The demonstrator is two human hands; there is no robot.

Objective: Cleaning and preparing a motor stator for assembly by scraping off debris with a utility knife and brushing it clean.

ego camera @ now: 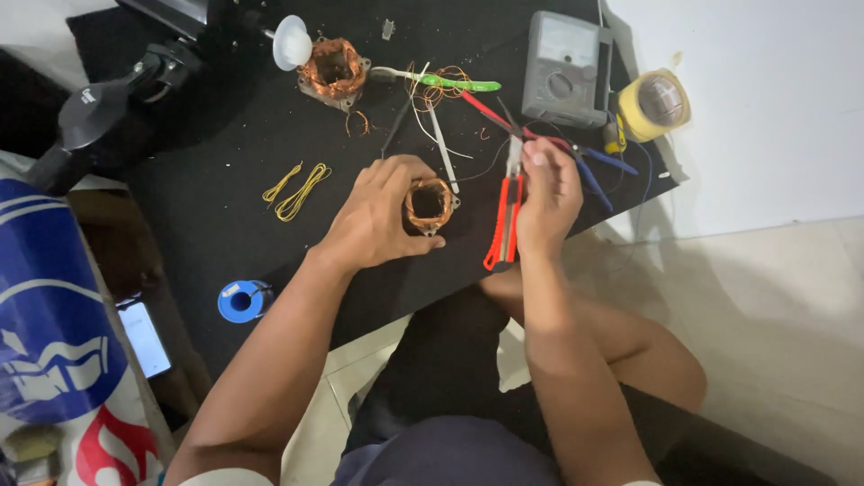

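From the head camera, the left hand (382, 216) is clasped around a copper-wound stator (429, 204) resting on the black mat (216, 180). The right hand (546, 200) grips red pliers (506, 216) just right of it, handles hanging down. A second stator (334, 70), multimeter (567, 67) and tape roll (660, 101) lie beyond.

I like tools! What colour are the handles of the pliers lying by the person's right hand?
The pliers have red-orange handles, seen from the head camera.
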